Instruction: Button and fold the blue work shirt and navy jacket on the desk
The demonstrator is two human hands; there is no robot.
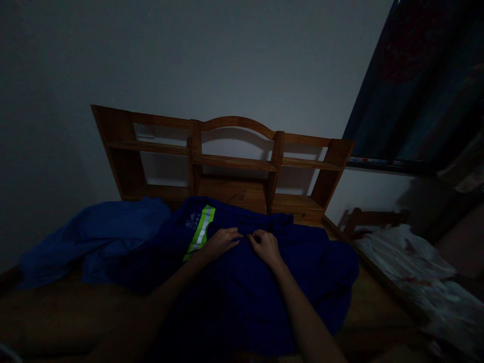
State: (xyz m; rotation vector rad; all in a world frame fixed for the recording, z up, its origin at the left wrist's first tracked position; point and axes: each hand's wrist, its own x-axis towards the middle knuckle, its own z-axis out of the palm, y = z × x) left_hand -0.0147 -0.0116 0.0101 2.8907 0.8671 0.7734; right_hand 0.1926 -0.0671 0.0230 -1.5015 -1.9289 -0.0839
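A dark blue work jacket (242, 292) lies spread out in front of me, with a yellow-green and silver reflective strip (202, 229) and small pale lettering on its left part. My left hand (222, 243) is beside the strip, its fingers pinched on the fabric near the middle. Just to the right, my right hand (265, 247) curls with thumb and forefinger closed on the same cloth. A small gap separates the fingertips of both hands. The dim light hides the finer details of the cloth between them.
A lighter blue garment (124, 224) lies to the left on the wooden surface (60, 320). Behind the jacket stands a wooden shelf headboard (234, 162) against the wall. White plastic bags (408, 252) and a dark curtain (416, 91) are at the right.
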